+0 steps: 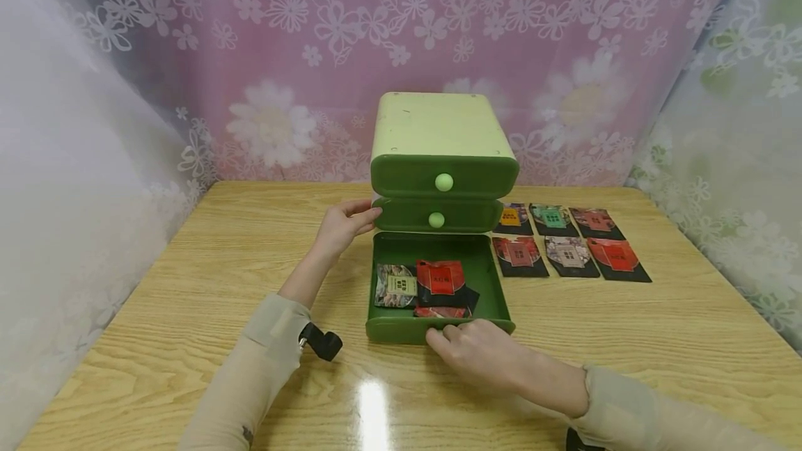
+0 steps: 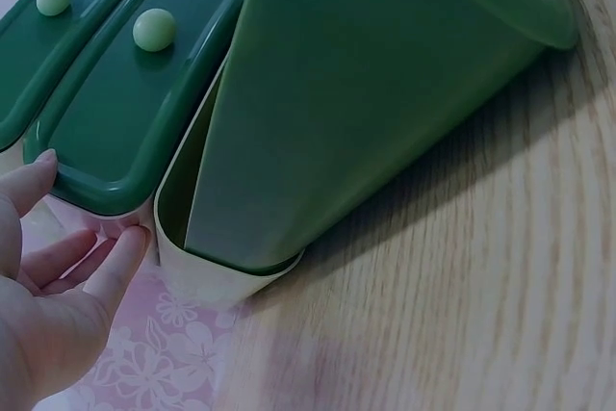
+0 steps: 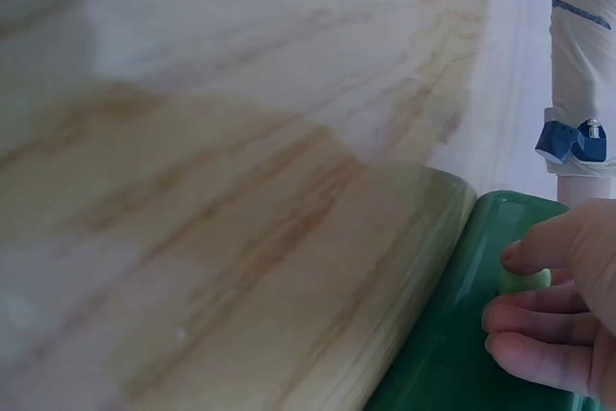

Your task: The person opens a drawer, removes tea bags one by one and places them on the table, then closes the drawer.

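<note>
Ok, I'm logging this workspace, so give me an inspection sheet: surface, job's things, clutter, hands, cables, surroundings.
Surface: wooden table, bright glare near the front.
Job's things: green cabinet; bottom drawer open, packets inside; middle drawer and top drawer look shut; six more packets in two rows to the right.
Clutter: nothing seen.
Hands: left hand touches the middle drawer's front corner; right hand pinches the bottom drawer's knob.
Cables: nothing seen.
Surroundings: flowered cloth behind and at both sides.

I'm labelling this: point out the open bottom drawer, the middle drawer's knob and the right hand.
Open bottom drawer [image 1: 397, 331], head view, front panel.
Middle drawer's knob [image 1: 436, 220], head view, round front.
Right hand [image 1: 479, 352], head view, its back.
</note>
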Motion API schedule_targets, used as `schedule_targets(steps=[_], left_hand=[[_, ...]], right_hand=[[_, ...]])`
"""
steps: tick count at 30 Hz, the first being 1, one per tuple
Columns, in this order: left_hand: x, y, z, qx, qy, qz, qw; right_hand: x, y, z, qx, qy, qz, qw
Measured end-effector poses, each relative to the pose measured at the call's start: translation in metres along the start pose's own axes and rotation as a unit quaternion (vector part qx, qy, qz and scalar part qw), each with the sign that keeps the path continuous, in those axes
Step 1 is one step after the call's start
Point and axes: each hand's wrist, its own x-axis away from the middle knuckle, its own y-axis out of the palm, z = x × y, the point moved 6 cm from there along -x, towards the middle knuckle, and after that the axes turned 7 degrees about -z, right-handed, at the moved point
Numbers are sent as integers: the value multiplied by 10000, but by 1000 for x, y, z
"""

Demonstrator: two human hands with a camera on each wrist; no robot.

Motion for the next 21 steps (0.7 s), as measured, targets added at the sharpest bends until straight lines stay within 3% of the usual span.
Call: schedule_targets(steps=[5,9,12,16,21], left_hand=[[0,0,0,15,-11,-4,10000],[0,1,0,66,-18,-11,10000],[0,1,0,70,-11,-6,10000],[0,1,0,37,0,-22,10000],[1,1,0,36,-43,-64,10000]], right_hand=[[2,-17,1,-386,-128,642,9971],[4,-41,10,-979,-270,1353,9856],[4,-57,26,-1234,-67,1624,9789],[1,-66,57,-1245,677,1457,9791],[-3,-54,94,-1232,1358,569,9814]])
